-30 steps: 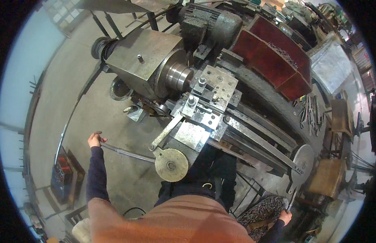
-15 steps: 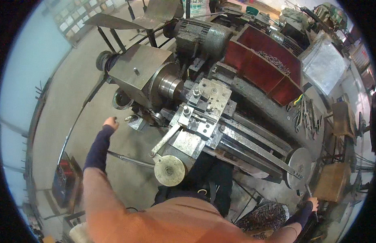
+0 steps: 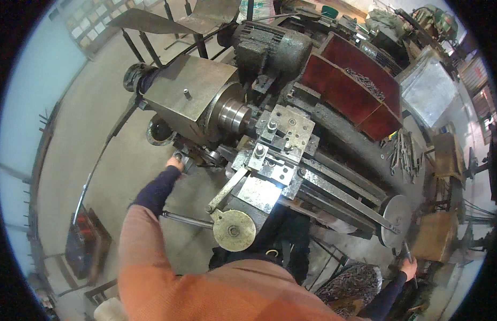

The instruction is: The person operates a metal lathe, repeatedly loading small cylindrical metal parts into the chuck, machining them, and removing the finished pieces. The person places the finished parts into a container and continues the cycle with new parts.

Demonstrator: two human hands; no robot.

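A small metal lathe stands before me. My left hand is closed around the end of a small lever beside the metal block below the headstock; the fingers cover most of the lever. Far to the right, my right hand grips the rod handle near the round handwheel. A shiny stepped cylinder, the chuck, faces the tool slide. On the near side of the slide sit a crank arm and a brass-coloured disc.
A red metal bin with small metal parts stands behind the bed, beside a motor. Several wrenches lie right of it. A container of dark small parts is at lower right. A long thin rod slants down at left.
My left hand has moved right and closed on the small lever. My right hand stays at the handle, slightly shifted. The whole view has shifted a little.
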